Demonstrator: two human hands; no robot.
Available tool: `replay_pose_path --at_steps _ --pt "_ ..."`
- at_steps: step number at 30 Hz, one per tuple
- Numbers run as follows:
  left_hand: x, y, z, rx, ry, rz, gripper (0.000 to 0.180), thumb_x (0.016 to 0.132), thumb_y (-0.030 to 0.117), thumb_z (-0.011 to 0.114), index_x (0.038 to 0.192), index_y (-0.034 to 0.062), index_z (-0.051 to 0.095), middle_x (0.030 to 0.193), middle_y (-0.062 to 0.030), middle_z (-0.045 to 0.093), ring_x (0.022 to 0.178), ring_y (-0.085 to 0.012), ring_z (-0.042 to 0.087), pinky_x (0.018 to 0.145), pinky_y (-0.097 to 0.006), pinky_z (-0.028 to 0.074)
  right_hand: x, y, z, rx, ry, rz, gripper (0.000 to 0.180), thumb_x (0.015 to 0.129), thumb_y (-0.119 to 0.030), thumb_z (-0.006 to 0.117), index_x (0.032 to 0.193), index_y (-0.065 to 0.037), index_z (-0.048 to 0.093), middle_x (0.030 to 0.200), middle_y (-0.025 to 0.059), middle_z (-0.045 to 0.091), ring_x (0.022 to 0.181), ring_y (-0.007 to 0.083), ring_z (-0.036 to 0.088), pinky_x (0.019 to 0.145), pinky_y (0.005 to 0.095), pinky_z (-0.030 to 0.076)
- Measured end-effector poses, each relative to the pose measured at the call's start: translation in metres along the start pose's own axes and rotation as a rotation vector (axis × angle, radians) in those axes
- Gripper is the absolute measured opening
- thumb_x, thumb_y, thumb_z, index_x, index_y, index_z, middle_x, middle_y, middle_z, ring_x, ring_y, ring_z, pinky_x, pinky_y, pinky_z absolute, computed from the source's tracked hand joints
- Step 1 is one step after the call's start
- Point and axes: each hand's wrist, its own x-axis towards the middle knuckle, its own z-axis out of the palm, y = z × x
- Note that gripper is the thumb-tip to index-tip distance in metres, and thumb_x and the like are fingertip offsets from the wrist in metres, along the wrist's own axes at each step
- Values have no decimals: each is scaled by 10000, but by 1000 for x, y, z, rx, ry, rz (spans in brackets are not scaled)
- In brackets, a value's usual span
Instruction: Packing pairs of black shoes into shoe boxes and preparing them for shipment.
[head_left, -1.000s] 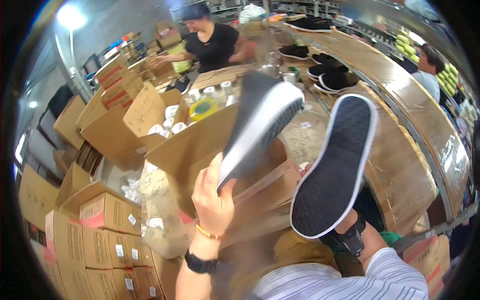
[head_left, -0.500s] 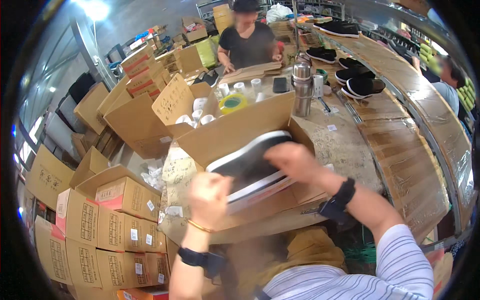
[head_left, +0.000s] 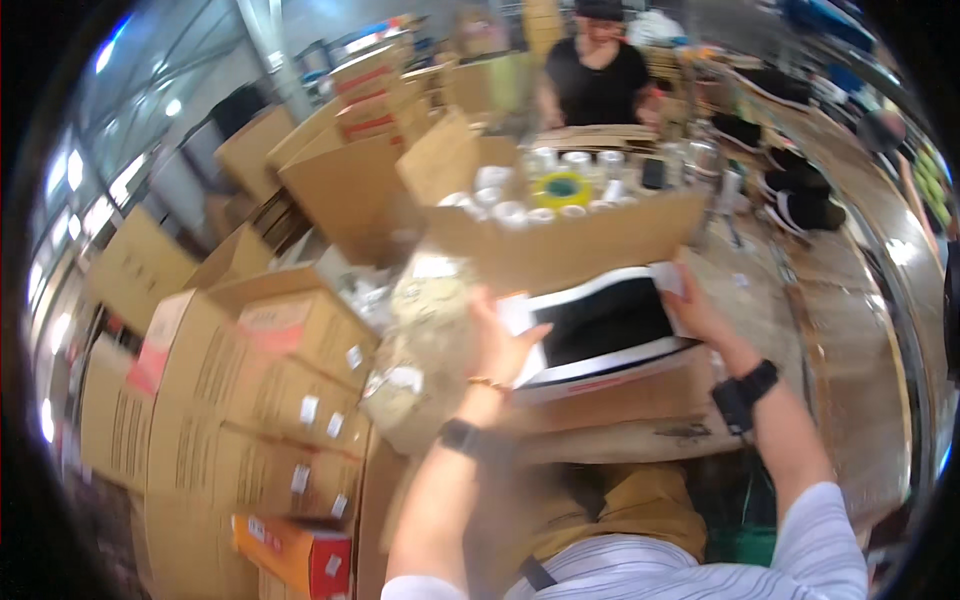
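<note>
An open cardboard shoe box (head_left: 590,240) lies in front of me, its brown lid standing up at the back. Inside is a black shoe (head_left: 605,320) with a white sole edge; its two ends are covered. My left hand (head_left: 498,340) grips the left end of the box, the thumb laid across a white flap (head_left: 516,318). At the opposite end my right hand (head_left: 697,308) holds the box beside another white flap (head_left: 665,279). Motion blur softens the fingers, and some are hidden behind the box ends.
Behind the lid stand a roll of yellow tape (head_left: 562,189), white rolls (head_left: 510,214) and a phone (head_left: 653,173). Stacked cartons (head_left: 230,430) fill the left. Black shoes (head_left: 808,210) sit on the right-hand shelf. A person in black (head_left: 597,85) handles cardboard across the table.
My hands have moved from above the shoe to the two ends of the box. White flaps now cover the shoe's ends. The view has swung left, and the scene sits further right.
</note>
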Motion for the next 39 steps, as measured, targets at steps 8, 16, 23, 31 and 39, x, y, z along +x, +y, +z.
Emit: replay_pose_path --at_steps 8,16,23,31,39 --pt "3 -24 -67 494 -147 695 141 739 187 595 811 157 712 1158 -80 574 1111 -320 518 960 -453 383 19 -57 -78 118 -288 -102 709 710 -251 768 1294 -20 438 1256 148 481 1212 224 436 1026 354 349" --pt "0 62 -31 813 -787 463 1007 602 539 709 1410 126 272 1397 -343 232 1333 -460 194 1053 -581 187 -5 -97 -62 -599 -605 -579 1165 382 -588 817 1354 -110 390 1359 300 311 1286 445 288 1057 574 192" --pt "15 63 -26 862 -892 440 1005 649 513 696 1432 104 216 1394 -367 208 1321 -488 202 1058 -582 195 13 -95 -59 -557 -598 -651 944 482 -435 788 1317 -149 454 1277 289 433 1154 414 463 951 435 393" --pt "-4 70 -25 857 -847 431 1017 675 592 666 1437 94 212 1403 -373 176 1345 -480 144 1067 -574 169 -13 -68 -53 -497 -328 -805 736 608 -540 706 1231 -180 552 1270 211 485 1170 367 470 975 465 372" --pt "4 79 -30 871 -910 441 1040 634 555 724 1439 133 218 1399 -367 202 1334 -472 194 1066 -551 211 -25 -65 -50 -429 -233 -673 587 736 -535 638 1205 -186 583 1333 207 436 1246 345 405 1050 507 261"
